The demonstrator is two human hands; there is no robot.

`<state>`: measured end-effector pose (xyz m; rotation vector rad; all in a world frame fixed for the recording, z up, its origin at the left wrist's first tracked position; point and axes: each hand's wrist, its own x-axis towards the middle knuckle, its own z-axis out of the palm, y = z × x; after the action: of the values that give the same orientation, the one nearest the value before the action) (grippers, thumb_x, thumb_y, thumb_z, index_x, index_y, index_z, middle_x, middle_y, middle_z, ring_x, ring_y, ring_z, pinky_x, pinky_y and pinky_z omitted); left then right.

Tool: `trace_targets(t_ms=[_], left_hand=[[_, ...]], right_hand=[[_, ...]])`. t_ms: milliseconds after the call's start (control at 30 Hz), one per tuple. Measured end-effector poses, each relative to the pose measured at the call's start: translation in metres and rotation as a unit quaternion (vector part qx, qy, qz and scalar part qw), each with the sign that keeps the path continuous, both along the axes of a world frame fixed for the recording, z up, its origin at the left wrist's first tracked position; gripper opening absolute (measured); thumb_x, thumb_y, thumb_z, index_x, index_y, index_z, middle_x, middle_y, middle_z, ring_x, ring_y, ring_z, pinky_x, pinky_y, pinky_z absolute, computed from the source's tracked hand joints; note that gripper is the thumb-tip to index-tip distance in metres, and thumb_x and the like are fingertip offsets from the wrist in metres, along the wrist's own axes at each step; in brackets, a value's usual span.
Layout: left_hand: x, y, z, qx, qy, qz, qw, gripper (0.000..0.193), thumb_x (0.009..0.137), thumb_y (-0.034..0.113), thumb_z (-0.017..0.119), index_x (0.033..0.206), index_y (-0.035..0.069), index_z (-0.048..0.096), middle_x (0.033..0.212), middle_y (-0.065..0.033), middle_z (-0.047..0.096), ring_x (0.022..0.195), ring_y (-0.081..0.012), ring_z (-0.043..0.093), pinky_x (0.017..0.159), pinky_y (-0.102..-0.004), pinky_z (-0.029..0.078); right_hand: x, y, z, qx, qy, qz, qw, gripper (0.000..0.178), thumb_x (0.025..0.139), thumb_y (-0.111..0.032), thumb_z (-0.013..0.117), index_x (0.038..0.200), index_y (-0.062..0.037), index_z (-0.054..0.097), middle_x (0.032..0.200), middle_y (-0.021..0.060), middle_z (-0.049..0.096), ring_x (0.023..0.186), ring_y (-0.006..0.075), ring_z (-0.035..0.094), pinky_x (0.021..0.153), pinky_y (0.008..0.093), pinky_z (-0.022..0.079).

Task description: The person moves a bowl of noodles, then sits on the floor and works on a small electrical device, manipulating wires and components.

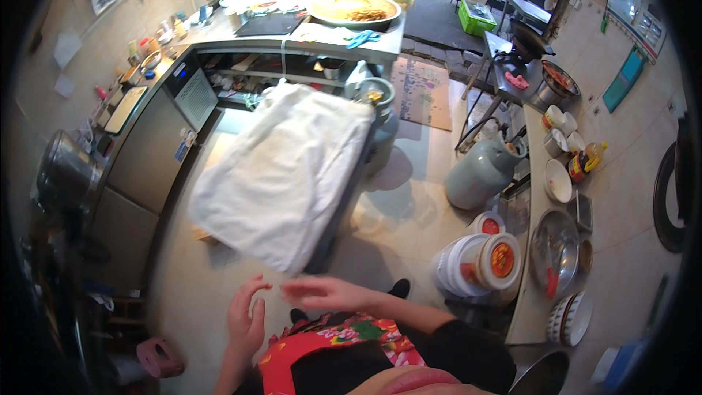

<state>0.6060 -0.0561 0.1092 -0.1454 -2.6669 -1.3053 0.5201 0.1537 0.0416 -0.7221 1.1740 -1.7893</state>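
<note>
Left hand: your left hand (247,314) is hovering low in front of you, the grip standing loosely spread, fingers curving and thumb apart, pinching nothing.
Right hand: your right hand (325,294) is reaching across toward the left one, fingers stretching out; it is blurring a little, but nothing is showing in its grip.
White cloth: the white cloth (281,168) is lying just beyond your hands, apart from both, draping over something raised whose dark side (338,219) is showing along the right.
Done: the cloth is covering most of that raised thing, so the covering is looking largely complete.
Left: creases are running across the cloth and its edges are hanging unevenly; whether any smoothing is remaining, you cannot tell from here.
Gas cylinders: one grey cylinder (387,121) is standing close by the cloth's far right corner; another cylinder (479,175) is standing well apart on the right.
Buckets: white buckets (457,267) are standing on the floor to your right.
Far tabletop: the tabletop (391,38) at the back is carrying a big round tray (319,11) of food and a blue cloth (363,38).
Right side: a metal bowl (545,238) is sitting among smaller bowls.
</note>
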Motion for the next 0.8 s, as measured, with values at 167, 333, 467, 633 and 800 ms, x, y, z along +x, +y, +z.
trace_targets(t_ms=[167, 333, 467, 633, 800], left_hand=[[0.004, -0.107, -0.032, 0.014, 0.058, -0.026, 0.998, 0.030, 0.082, 0.000, 0.049, 0.108, -0.004, 0.065, 0.122, -0.0198, 0.060, 0.124, -0.0360, 0.052, 0.100, -0.0423, 0.045], [0.028, -0.199, -0.031, 0.209, 0.059, 0.080, 0.973, 0.048, 0.077, -0.007, 0.042, 0.123, -0.004, 0.057, 0.131, -0.0167, 0.053, 0.132, -0.0290, 0.044, 0.106, -0.0359, 0.039], [-0.002, -0.260, -0.038, 0.535, -0.019, 0.056, 0.843, 0.056, 0.076, -0.008, 0.042, 0.131, -0.005, 0.049, 0.137, -0.0149, 0.049, 0.134, -0.0254, 0.041, 0.110, -0.0350, 0.034], [-0.067, -0.342, -0.061, 0.783, -0.090, -0.038, 0.614, 0.063, 0.076, -0.007, 0.042, 0.139, -0.007, 0.037, 0.142, -0.0137, 0.042, 0.139, -0.0236, 0.032, 0.117, -0.0342, 0.023], [-0.147, -0.398, -0.073, 0.603, -0.204, -0.083, 0.767, 0.062, 0.084, -0.003, 0.043, 0.145, -0.006, 0.030, 0.147, -0.0145, 0.037, 0.140, -0.0224, 0.031, 0.117, -0.0343, 0.020]], right_hand=[[0.038, -0.200, 0.004, -0.048, -0.350, 0.126, 0.927, 0.057, 0.094, -0.025, 0.057, 0.141, -0.0036, 0.032, 0.132, 0.0137, 0.048, 0.125, 0.0219, 0.047, 0.099, 0.0331, 0.043], [0.048, -0.329, 0.014, -0.064, -0.364, 0.010, 0.929, 0.030, 0.086, -0.012, 0.057, 0.113, -0.0060, 0.047, 0.104, 0.0135, 0.056, 0.108, 0.0251, 0.054, 0.089, 0.0361, 0.047], [0.013, -0.393, 0.012, -0.002, -0.349, -0.044, 0.936, 0.028, 0.084, -0.012, 0.063, 0.106, -0.0075, 0.047, 0.086, 0.0077, 0.056, 0.101, 0.0246, 0.055, 0.088, 0.0367, 0.045], [-0.060, -0.469, -0.017, -0.172, -0.349, -0.026, 0.921, 0.013, 0.084, -0.012, 0.062, 0.094, -0.0074, 0.055, 0.074, 0.0013, 0.051, 0.085, 0.0191, 0.055, 0.092, 0.0357, 0.045], [-0.130, -0.508, -0.031, -0.102, -0.455, -0.123, 0.876, 0.009, 0.087, -0.016, 0.062, 0.087, -0.0090, 0.056, 0.069, -0.0018, 0.050, 0.082, 0.0161, 0.054, 0.086, 0.0337, 0.045]])
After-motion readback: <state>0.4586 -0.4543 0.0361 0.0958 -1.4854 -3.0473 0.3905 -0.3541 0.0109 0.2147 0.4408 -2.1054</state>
